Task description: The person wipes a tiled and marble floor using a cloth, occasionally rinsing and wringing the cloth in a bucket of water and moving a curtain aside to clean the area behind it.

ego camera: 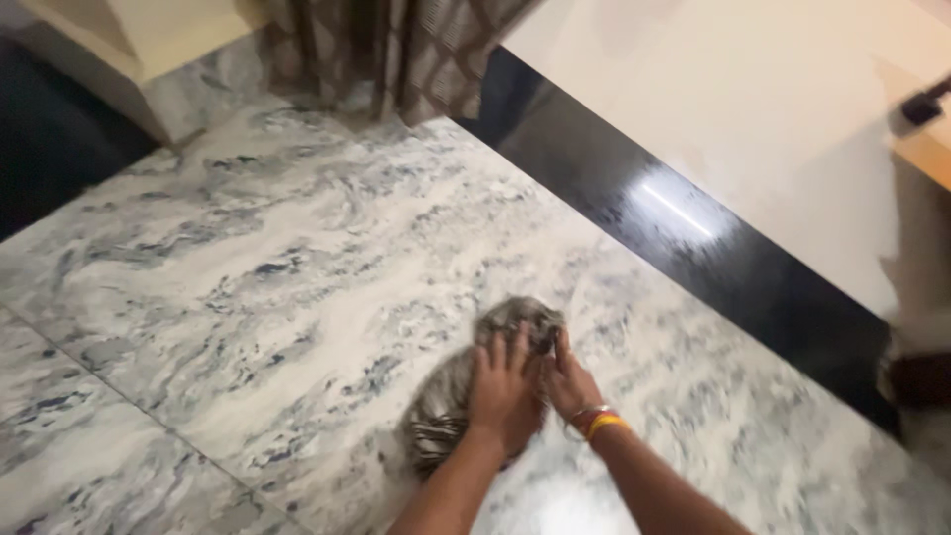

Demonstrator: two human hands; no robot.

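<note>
Both hands press a bunched grey, striped cloth (466, 386) flat against a marbled floor (248, 258), seen from the head camera. The left hand (503, 391) lies palm-down on top of the cloth, fingers spread forward, pinning rather than gripping it. The right hand (568, 381), wearing red and yellow bangles (597, 423) at the wrist, rests just beside it, fingers extended onto the cloth's far end. The cloth sits near the bottom middle of the floor, close to a tile joint running diagonally at the left. Beyond it, a glossy black border strip (693, 238) edges the floor below a cream wall (753, 109). Patterned curtains (396, 50) hang at the far edge. No containers are visible.
</note>
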